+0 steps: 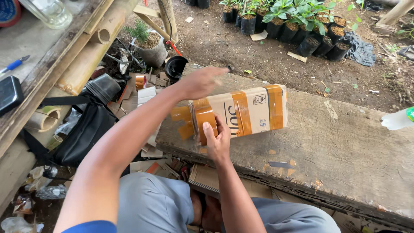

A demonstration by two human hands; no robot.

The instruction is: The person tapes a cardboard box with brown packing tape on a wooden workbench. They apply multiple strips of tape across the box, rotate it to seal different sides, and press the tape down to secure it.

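A wide plank [345,146] carries a taped box [241,113] lying near its left edge. The right hand [217,140] clamps the box's near end, thumb on the orange tape. The left hand [200,82] hovers above the box, blurred, fingers loosely together, gripping nothing clearly.

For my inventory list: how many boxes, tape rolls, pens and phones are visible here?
box: 1
tape roll: 1
pen: 1
phone: 1
Total: 4
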